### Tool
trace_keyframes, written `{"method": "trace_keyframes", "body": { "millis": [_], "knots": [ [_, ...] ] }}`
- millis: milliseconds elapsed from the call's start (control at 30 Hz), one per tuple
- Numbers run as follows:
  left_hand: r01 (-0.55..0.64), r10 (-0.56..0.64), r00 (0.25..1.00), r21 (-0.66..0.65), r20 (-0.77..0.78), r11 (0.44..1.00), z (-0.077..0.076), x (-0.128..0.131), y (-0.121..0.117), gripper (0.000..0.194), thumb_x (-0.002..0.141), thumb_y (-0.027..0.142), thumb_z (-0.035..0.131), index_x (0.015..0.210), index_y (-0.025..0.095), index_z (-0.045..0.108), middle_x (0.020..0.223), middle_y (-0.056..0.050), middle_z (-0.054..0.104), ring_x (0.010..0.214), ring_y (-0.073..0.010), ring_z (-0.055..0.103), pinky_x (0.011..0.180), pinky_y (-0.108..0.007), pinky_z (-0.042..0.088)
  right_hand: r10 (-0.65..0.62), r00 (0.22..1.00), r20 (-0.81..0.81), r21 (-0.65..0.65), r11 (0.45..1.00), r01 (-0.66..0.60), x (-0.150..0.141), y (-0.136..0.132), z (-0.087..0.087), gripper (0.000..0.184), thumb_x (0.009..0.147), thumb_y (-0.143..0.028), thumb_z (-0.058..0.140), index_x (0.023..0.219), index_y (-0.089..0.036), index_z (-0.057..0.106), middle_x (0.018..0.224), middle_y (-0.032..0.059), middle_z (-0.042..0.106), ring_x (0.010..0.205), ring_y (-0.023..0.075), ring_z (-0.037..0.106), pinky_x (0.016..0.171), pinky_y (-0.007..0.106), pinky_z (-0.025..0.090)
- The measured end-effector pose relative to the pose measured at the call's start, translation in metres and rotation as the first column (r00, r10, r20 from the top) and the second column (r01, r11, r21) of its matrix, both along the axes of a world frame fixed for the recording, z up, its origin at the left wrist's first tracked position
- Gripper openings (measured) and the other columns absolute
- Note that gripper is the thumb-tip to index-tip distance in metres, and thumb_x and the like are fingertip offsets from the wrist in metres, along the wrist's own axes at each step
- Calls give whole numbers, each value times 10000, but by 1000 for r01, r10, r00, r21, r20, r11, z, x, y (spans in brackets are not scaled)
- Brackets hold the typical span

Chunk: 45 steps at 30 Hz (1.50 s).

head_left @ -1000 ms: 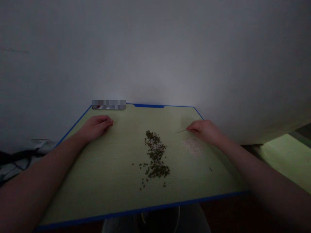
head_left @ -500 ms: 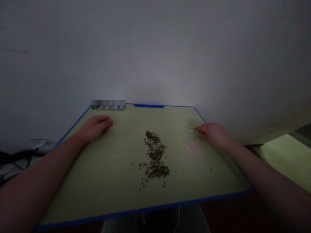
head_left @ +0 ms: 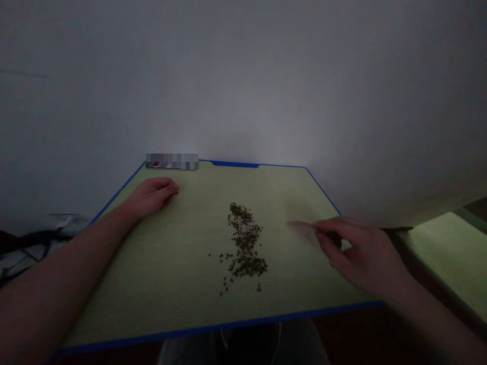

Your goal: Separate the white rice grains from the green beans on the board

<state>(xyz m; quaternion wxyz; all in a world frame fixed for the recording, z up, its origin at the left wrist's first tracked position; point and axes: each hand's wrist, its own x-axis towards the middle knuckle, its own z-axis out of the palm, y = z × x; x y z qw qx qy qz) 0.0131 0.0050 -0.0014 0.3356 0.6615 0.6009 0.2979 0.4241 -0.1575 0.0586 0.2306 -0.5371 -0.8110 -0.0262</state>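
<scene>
My right hand [head_left: 357, 251] is over the right side of the folding table [head_left: 171, 284], thumb and fingers pinched on a thin pale stick [head_left: 300, 224]. Motion smears the stick, which points left, so its exact kind is unclear. Near the far left corner my left hand [head_left: 154, 195] rests on the tabletop, its fingers curled and closed with nothing showing in them. Between the hands lies a scattered pile of small dark beans or seeds [head_left: 247, 266], with some pale grains [head_left: 247, 230] mixed in its middle.
A flat phone-like object [head_left: 171, 165], partly blurred out, lies at the far left edge. A blue rim [head_left: 236, 324] borders the table, and a wall [head_left: 243, 91] rises behind it. Dark cables [head_left: 41, 243] are at left, a pale yellow-green surface [head_left: 449, 258] at right.
My right hand has come nearer and to the right with the stick, over the spot where a pale grain heap and a small dark twig showed. My left hand stays in place.
</scene>
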Motion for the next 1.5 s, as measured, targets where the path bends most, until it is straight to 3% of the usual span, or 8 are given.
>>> {"method": "trace_keyframes", "body": {
  "millis": [133, 200, 467, 800, 1033, 1267, 1500],
  "knots": [
    [3, -3, 1000, -2, 1, 1000, 0, 0, 0, 263, 768, 422, 520, 654, 185, 535, 458, 71, 443, 436, -89, 395, 466, -237, 304, 85, 992, -94, -132, 987, -97, -27, -46, -17, 189, 932, -177, 448, 1000, -203, 622, 809, 27, 702, 680, 145, 661, 585, 248, 531],
    [4, -4, 1000, 1, -16, 1000, 2, 0, -2, 274, 766, 421, 519, 623, 188, 517, 456, 69, 439, 434, -88, 388, 463, -239, 304, 128, 990, -66, -102, 986, -134, -33, -55, -27, 208, 926, -142, 430, 1019, -183, 611, 785, 35, 690, 669, 151, 651, 577, 260, 532],
    [-2, 2, 1000, -4, -8, 1000, -3, -3, 2, 290, 773, 444, 529, 642, 185, 529, 473, 59, 461, 444, -92, 401, 458, -239, 311, 231, 965, 127, 28, 971, -236, -35, -47, -43, 259, 930, -98, 395, 1024, -100, 637, 785, 86, 698, 688, 206, 643, 605, 335, 561],
    [-34, 35, 999, -15, 35, 999, -3, -1, 2, 247, 740, 417, 546, 664, 182, 542, 463, 65, 463, 432, -91, 404, 454, -237, 308, 258, 951, 168, 63, 960, -271, -34, -31, -42, 253, 935, -102, 400, 1024, -100, 636, 808, 94, 704, 710, 209, 633, 638, 334, 556],
    [-14, 14, 1000, -6, 9, 1000, -3, -2, 2, 249, 762, 411, 528, 654, 186, 535, 465, 62, 468, 432, -92, 411, 453, -243, 310, 358, 925, 124, 43, 930, -366, -27, -44, -45, 236, 916, -76, 425, 1051, -113, 616, 837, 79, 715, 718, 202, 629, 643, 330, 559],
    [-16, 16, 1000, -15, 25, 1000, -2, 0, 1, 230, 754, 392, 532, 647, 189, 529, 446, 72, 451, 420, -87, 390, 452, -243, 303, 287, 954, 81, 27, 957, -290, -29, -48, -43, 236, 919, -90, 423, 1040, -135, 620, 846, 76, 720, 740, 194, 648, 643, 310, 558],
    [-15, 15, 1000, 3, -8, 1000, -2, -3, 0, 258, 768, 409, 531, 642, 184, 533, 460, 59, 472, 443, -92, 409, 475, -241, 316, 290, 955, 64, 39, 955, -293, -29, -46, -45, 244, 906, -95, 431, 1041, -135, 631, 828, 77, 713, 739, 189, 650, 643, 312, 559]
  ]
}}
